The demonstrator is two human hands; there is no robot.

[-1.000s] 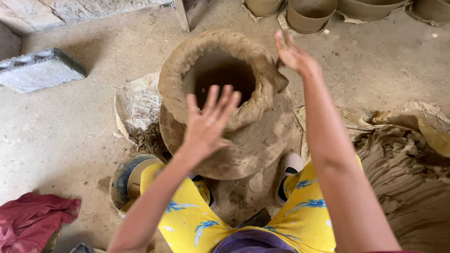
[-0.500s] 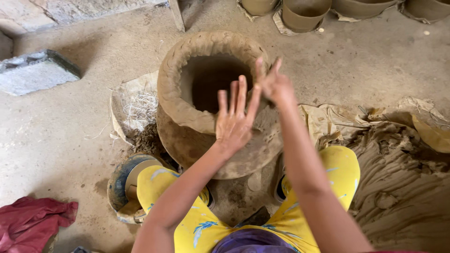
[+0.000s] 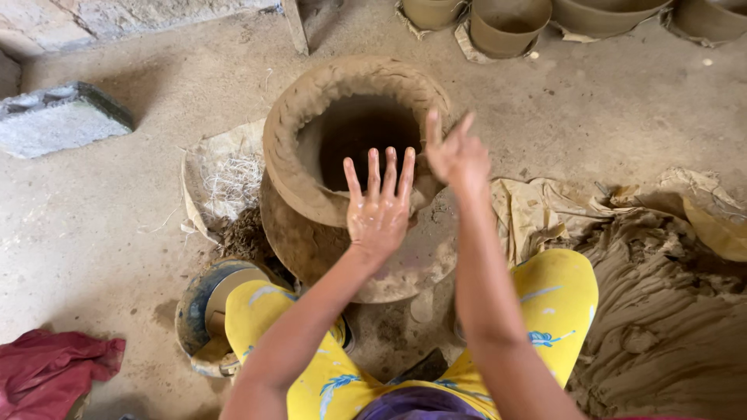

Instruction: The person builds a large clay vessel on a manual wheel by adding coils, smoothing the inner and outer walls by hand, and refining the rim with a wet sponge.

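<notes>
Your left hand and right hand, both open-fingered, empty, above the raw clay pot's rim; nothing gripped.

A grey stone block is lying at the upper left of the frame on the dusty earthen floor. A crumpled red cloth is sitting in the lower left corner. Just right of it, a round blue-rimmed bowl is resting on the ground. A torn sack with dry fibres is spreading out at centre left. Several small unfired clay pots are standing in a row along the top edge. A large heap of wet clay is filling the lower right, with crumpled beige sheeting lying beside it.
</notes>
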